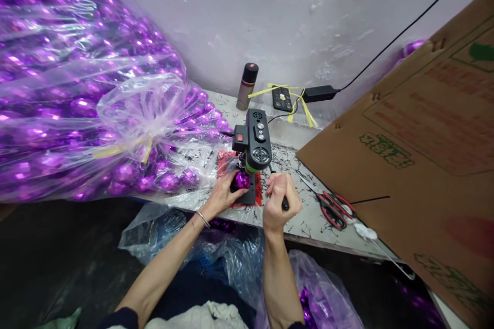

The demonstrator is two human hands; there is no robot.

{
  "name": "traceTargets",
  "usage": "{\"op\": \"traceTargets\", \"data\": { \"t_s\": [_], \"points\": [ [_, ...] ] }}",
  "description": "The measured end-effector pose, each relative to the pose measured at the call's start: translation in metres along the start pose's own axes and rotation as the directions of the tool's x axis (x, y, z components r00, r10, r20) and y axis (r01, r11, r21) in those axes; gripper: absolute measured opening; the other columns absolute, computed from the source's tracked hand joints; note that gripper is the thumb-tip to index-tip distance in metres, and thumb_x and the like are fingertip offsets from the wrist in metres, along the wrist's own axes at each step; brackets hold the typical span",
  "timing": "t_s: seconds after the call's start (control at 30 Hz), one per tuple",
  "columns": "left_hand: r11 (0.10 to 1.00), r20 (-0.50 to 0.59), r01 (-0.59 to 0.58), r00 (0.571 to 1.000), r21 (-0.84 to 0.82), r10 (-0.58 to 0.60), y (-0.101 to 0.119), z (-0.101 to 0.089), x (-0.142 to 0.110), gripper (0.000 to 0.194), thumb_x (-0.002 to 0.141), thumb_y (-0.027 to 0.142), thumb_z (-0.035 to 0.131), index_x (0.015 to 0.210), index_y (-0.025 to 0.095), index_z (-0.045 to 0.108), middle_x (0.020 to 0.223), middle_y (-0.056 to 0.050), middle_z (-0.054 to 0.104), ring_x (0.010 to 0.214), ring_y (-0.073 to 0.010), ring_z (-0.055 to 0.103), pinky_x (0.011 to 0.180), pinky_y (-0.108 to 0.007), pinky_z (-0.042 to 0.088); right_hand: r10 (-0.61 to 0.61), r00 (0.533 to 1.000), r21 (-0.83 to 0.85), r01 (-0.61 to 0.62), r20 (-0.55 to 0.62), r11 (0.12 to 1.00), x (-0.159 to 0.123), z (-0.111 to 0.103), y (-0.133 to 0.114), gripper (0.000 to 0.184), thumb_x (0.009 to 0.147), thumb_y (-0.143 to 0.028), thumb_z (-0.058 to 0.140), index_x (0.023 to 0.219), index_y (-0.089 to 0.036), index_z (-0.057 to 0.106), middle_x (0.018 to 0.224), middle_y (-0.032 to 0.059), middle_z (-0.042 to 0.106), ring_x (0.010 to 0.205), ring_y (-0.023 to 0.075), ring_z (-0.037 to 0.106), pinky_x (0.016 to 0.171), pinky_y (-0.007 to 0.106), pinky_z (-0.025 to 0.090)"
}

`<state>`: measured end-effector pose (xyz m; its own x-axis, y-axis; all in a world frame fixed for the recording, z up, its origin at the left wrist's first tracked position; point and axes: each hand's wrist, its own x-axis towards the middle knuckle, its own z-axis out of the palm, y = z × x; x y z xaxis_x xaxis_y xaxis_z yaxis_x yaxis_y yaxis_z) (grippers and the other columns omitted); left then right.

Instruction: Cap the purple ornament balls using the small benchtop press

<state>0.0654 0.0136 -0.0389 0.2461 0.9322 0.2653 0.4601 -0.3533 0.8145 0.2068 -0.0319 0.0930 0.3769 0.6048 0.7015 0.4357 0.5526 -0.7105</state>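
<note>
Purple ball (243,180) between left hand's (224,195) half-curled fingers; right hand (281,201) closed round seemingly black handle (285,204).

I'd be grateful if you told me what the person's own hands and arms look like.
The left hand and right hand are ungloved. A thin, pale metallic bangle circles the left wrist. Dark sleeves show on both arms, leaving the forearms bare.

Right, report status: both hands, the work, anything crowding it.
Left hand steadying purple ball under black device. Right hand gripping black-ended lever. Clear plastic crowding left side; scissors lying right, apart from hands.
</note>
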Motion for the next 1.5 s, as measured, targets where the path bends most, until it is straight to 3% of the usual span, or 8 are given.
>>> {"op": "traceTargets", "data": {
  "t_s": [0.3,0.47,0.63,0.83,1.07,1.3,1.5],
  "points": [
    [0.992,-0.052,-0.083,0.995,0.099,0.089,-0.007,0.012,0.003,0.061,0.093,0.048,0.080,0.144,0.019,0.061,0.135,-0.018,0.073,0.127,-0.0369,0.071,0.109,-0.055,0.058,0.007,1.000,-0.038,-0.007,0.011,0.999,-0.003,-0.002,0.002,0.041,0.108,-0.026,0.047,0.066,-0.023,0.050,0.064,-0.0027,0.051,0.064,0.0127,0.055,0.062,0.030,0.042],
    [0.991,-0.100,-0.122,0.987,0.056,0.127,-0.014,0.021,0.008,0.065,0.090,0.048,0.084,0.144,0.020,0.061,0.135,-0.016,0.074,0.129,-0.0353,0.071,0.110,-0.054,0.058,-0.029,0.999,-0.022,0.029,0.021,0.999,-0.004,-0.002,0.003,0.040,0.106,-0.021,0.048,0.067,-0.023,0.050,0.064,-0.0026,0.053,0.065,0.0131,0.057,0.062,0.030,0.043],
    [0.990,-0.130,-0.131,0.982,0.053,0.137,-0.020,0.023,0.004,0.068,0.089,0.050,0.085,0.145,0.020,0.061,0.136,-0.017,0.074,0.129,-0.0354,0.071,0.110,-0.053,0.057,-0.105,0.994,-0.016,0.105,0.000,0.994,-0.020,-0.002,0.022,0.036,0.106,-0.016,0.047,0.070,-0.022,0.052,0.067,-0.0026,0.056,0.066,0.0124,0.058,0.063,0.029,0.044],
    [0.992,-0.126,-0.120,0.984,0.038,0.124,-0.020,0.024,0.003,0.067,0.090,0.049,0.084,0.147,0.021,0.061,0.135,-0.016,0.075,0.126,-0.0346,0.073,0.108,-0.053,0.059,-0.212,0.977,-0.032,0.212,0.002,0.977,-0.044,0.000,0.050,0.036,0.107,-0.021,0.041,0.073,-0.023,0.052,0.071,-0.0021,0.057,0.065,0.0128,0.059,0.062,0.029,0.046],
    [0.990,-0.147,-0.141,0.979,0.025,0.144,-0.020,0.026,0.002,0.067,0.089,0.048,0.086,0.146,0.020,0.062,0.135,-0.017,0.075,0.126,-0.0347,0.073,0.109,-0.053,0.059,-0.164,0.984,-0.030,0.163,-0.069,0.986,-0.052,0.006,0.056,0.038,0.108,-0.024,0.040,0.071,-0.023,0.050,0.072,-0.0022,0.056,0.064,0.0127,0.057,0.062,0.030,0.047],
    [0.996,-0.122,-0.081,0.989,0.031,0.084,-0.015,0.025,0.002,0.066,0.089,0.049,0.085,0.144,0.020,0.062,0.137,-0.017,0.075,0.129,-0.0351,0.072,0.115,-0.056,0.054,-0.148,0.984,0.014,0.150,-0.095,0.989,-0.055,0.008,0.061,0.038,0.107,-0.027,0.043,0.071,-0.024,0.050,0.071,-0.0022,0.057,0.062,0.0136,0.057,0.062,0.032,0.049],
    [0.997,-0.117,-0.080,0.990,0.010,0.081,-0.014,0.025,0.003,0.064,0.090,0.049,0.084,0.143,0.019,0.062,0.136,-0.018,0.075,0.129,-0.0355,0.072,0.117,-0.057,0.053,-0.178,0.979,-0.006,0.178,-0.095,0.984,-0.055,0.008,0.066,0.039,0.108,-0.029,0.042,0.070,-0.024,0.050,0.071,-0.0030,0.057,0.062,0.0133,0.058,0.070,0.035,0.052]
  ]
}}
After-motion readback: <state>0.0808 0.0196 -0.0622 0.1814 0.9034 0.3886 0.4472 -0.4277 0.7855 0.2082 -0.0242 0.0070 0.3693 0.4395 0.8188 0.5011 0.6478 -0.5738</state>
